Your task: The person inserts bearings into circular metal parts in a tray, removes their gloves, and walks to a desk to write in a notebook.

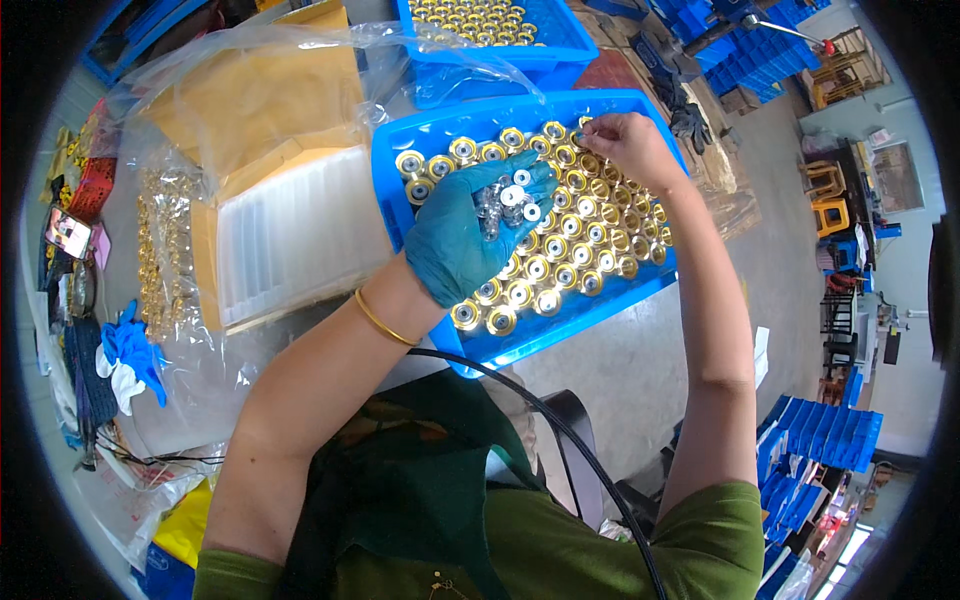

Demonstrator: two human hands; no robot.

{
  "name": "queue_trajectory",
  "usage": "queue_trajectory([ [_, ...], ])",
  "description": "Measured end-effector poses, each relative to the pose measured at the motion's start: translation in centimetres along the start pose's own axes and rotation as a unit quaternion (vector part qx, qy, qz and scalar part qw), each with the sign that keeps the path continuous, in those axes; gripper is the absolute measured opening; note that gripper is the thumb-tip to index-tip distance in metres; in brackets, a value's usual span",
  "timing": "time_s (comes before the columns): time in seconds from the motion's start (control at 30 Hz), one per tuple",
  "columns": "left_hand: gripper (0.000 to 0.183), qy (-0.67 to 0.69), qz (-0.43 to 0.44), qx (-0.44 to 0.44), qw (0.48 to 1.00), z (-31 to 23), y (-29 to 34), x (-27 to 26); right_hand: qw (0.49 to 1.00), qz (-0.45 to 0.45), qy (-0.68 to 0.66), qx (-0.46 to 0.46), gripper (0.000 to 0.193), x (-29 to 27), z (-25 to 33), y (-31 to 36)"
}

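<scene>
Got a black cable (560,425) up close, could snag a forearm. Next, a gloved left hand (465,240), palm up, cupped under loose small parts (512,195); could spill them into the blue tray (525,347) with one tilt. Packed in there: gold cups (537,268), easy to topple by brushing. Farther off, a bare right hand (632,145), apart from the left, fingers bunched by the far cups, can't tell about a grip. Beyond, a second tray (520,68).
</scene>
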State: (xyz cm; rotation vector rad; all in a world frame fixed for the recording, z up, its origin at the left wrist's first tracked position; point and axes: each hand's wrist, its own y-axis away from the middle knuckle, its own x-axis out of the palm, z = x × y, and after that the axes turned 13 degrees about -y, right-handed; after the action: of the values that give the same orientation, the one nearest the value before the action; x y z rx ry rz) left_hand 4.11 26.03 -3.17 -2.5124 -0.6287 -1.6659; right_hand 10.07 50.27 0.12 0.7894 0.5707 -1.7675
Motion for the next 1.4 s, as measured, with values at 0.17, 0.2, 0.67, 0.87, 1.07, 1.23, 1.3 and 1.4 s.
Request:
queue_trajectory([
  [0.17, 0.044, 0.008, 0.001, 0.001, 1.0, 0.0, 0.1, 0.3, 0.994, -0.034, 0.105, -0.004, 0.02, 0.3, 0.8, 0.5],
  [0.2, 0.044, 0.002, -0.012, 0.0, 1.0, 0.0, 0.1, 0.5, 0.99, -0.059, 0.128, -0.011, 0.021, 0.5, 1.2, 0.8],
  [0.67, 0.032, -0.116, 0.009, 0.07, 0.991, 0.4, -0.3, -1.0, 0.975, 0.126, -0.136, -0.126, 0.014, 2.6, 8.7, 5.7],
  [0.87, 0.032, -0.091, 0.007, 0.051, 0.995, 0.0, 0.2, -0.6, 0.961, 0.074, -0.049, -0.262, 0.019, 2.9, 8.1, 5.7],
  [1.07, 0.03, -0.108, 0.036, 0.065, 0.991, -0.1, 0.5, -0.9, 0.97, 0.068, -0.035, -0.231, 0.023, 3.1, 8.8, 5.9],
  [1.23, 0.032, -0.267, 0.018, 0.138, 0.954, 0.2, 0.5, -0.9, 0.967, 0.072, -0.003, -0.243, 0.02, 3.1, 8.6, 5.8],
  [1.3, 0.034, -0.545, -0.024, 0.197, 0.815, -0.2, 1.5, 0.6, 0.968, 0.049, -0.006, -0.246, 0.019, 3.1, 8.2, 6.0],
  [1.4, 0.033, -0.603, -0.012, 0.238, 0.761, -0.4, 1.5, 0.3, 0.968, 0.053, 0.039, -0.241, 0.019, 3.1, 8.7, 6.0],
])
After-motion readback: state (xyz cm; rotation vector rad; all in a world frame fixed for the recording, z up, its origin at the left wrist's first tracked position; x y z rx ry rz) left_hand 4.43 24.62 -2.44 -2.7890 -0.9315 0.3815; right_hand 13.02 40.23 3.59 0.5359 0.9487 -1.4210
